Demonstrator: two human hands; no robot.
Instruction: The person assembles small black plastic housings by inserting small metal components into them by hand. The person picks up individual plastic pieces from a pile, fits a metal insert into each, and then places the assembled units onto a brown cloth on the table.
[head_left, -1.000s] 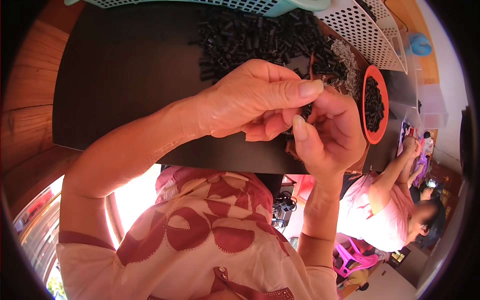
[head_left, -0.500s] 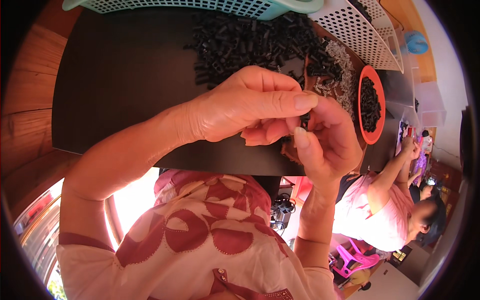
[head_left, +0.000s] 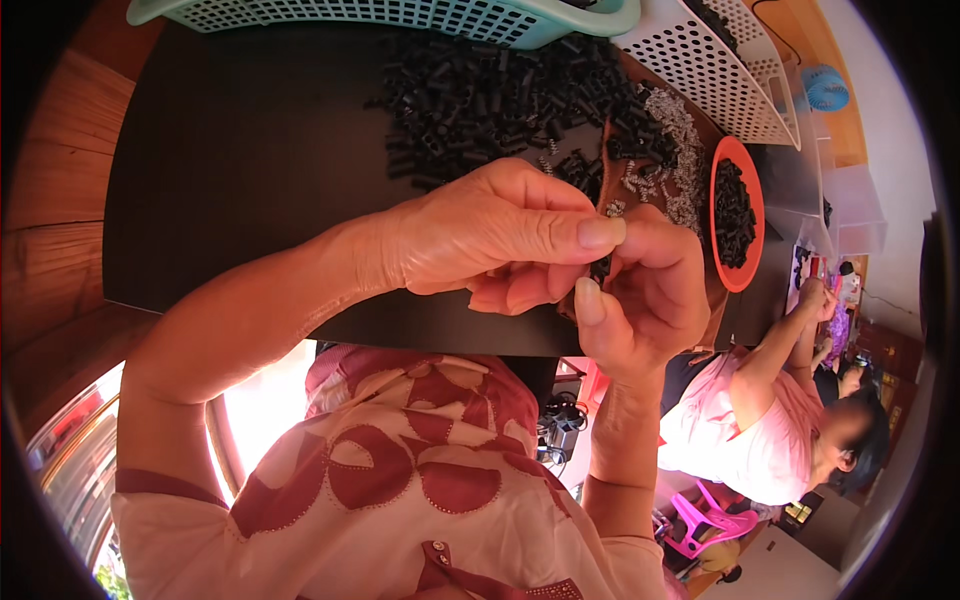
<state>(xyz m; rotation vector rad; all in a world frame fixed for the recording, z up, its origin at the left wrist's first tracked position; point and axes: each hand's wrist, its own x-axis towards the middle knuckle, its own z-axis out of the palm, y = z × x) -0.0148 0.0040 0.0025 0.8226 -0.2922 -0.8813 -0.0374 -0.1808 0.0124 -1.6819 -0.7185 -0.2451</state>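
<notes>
My left hand (head_left: 510, 235) and right hand (head_left: 655, 290) meet over the table's front edge, fingers closed in pinches. Between the fingertips sits a small black plastic part (head_left: 600, 268), mostly covered by thumbs and fingers. A small coiled metal spring (head_left: 616, 208) shows just above the left thumb; whether it is gripped or lies behind I cannot tell. Beyond my hands spreads a heap of short black plastic tubes (head_left: 480, 90). To its right lies a pile of small silvery springs (head_left: 675, 150).
A green plastic basket (head_left: 380, 18) stands at the back, with a white perforated basket (head_left: 700, 60) to its right. An orange bowl (head_left: 757, 215) of small black parts is at the table's right. Past it, a co-worker in pink (head_left: 740, 430) sits at work.
Both hands have come slightly down and left, still pinched together around the black part. The spring shows more plainly above the left thumb.
</notes>
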